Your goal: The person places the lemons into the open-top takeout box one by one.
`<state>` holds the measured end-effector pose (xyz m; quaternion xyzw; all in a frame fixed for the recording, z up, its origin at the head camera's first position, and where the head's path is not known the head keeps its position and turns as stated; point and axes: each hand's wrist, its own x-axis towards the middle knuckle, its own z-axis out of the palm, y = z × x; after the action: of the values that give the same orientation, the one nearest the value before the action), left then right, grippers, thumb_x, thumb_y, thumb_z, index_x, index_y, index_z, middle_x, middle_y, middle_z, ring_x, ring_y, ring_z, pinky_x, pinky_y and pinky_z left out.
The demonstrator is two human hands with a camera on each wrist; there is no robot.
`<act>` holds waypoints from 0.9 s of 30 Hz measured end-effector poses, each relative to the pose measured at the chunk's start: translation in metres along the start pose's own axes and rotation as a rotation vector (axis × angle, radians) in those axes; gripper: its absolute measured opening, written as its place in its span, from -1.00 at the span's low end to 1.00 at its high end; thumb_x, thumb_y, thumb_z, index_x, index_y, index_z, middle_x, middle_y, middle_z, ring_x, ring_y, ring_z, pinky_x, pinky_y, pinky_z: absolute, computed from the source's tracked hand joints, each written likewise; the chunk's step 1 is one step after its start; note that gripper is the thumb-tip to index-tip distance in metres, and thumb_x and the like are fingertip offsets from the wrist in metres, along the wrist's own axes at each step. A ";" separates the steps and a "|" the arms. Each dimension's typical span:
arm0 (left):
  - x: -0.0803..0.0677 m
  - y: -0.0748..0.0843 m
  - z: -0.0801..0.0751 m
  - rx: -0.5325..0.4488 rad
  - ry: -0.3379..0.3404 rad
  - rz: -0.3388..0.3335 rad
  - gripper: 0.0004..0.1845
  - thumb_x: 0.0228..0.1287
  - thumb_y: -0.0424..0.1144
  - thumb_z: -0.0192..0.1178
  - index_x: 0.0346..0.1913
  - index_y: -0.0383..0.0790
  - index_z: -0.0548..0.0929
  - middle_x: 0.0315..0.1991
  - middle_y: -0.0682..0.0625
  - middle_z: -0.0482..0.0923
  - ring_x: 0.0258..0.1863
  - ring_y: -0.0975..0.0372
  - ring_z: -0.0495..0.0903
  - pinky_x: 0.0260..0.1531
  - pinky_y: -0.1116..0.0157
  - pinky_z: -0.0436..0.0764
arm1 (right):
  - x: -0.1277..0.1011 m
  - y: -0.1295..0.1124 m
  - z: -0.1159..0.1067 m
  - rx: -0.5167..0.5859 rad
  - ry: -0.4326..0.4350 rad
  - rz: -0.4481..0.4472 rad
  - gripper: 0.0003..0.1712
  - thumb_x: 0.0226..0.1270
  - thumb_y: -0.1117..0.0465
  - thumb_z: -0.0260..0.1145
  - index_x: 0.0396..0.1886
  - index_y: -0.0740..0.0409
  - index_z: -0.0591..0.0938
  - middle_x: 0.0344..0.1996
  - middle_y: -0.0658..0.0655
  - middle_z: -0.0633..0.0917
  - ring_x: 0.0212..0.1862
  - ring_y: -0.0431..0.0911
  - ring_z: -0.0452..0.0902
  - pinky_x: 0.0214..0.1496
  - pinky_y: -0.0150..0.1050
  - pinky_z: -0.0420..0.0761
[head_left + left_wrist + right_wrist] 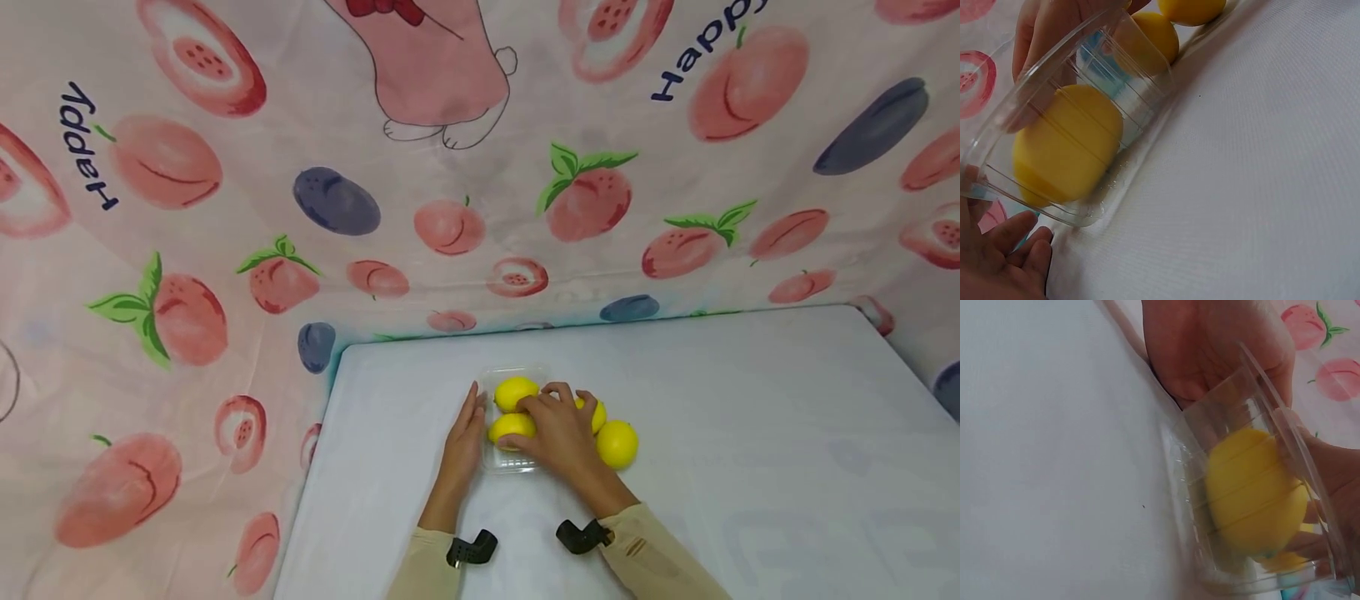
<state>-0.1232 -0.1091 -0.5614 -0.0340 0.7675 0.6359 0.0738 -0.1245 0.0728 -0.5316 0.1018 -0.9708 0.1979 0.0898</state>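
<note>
Left hand straight-fingered against clear box | right hand pinches near lemon inside, beside far lemon | two more lemons rightward on surface | step: apparently settling near lemon | next calls for gentle release

Lemons are yellow, the table white, sleeves beige, the backdrop fruit-patterned pink.

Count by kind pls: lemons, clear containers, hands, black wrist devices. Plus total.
Lemons: 4 visible (the right hand could hide more)
Clear container: 1
Hands, that one and the left hand: 2
Black wrist devices: 2
Total: 9 visible
</note>
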 end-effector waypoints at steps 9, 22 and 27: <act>0.001 -0.001 0.000 0.006 0.005 -0.009 -0.44 0.64 0.08 -0.14 0.61 0.28 0.16 0.55 0.01 0.30 0.59 0.05 0.19 0.60 -0.09 0.06 | -0.002 0.017 -0.023 0.082 0.047 0.004 -0.22 -0.05 -0.45 0.53 0.02 -0.03 0.76 -0.07 0.02 0.80 0.21 0.08 0.43 0.27 0.32 0.25; 0.003 0.002 0.001 0.019 -0.006 -0.021 -0.44 0.65 0.11 -0.19 0.61 0.35 0.11 0.59 0.11 0.22 0.62 0.09 0.12 0.61 -0.07 0.02 | -0.009 0.077 -0.056 0.133 -0.052 0.081 -0.31 0.29 -0.29 0.39 0.28 -0.03 0.61 0.18 0.11 0.70 0.25 0.18 0.49 0.17 0.34 0.40; 0.000 0.003 0.001 0.016 -0.003 -0.028 -0.44 0.65 0.11 -0.18 0.61 0.35 0.11 0.58 0.10 0.23 0.62 0.08 0.12 0.61 -0.08 0.03 | -0.017 0.091 -0.053 0.109 -0.137 0.093 -0.26 0.23 -0.27 0.44 0.31 -0.03 0.60 0.25 0.19 0.66 0.23 0.22 0.53 0.11 0.35 0.47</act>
<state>-0.1233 -0.1073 -0.5592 -0.0432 0.7717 0.6289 0.0842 -0.1219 0.1787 -0.5202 0.0745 -0.9661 0.2471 0.0084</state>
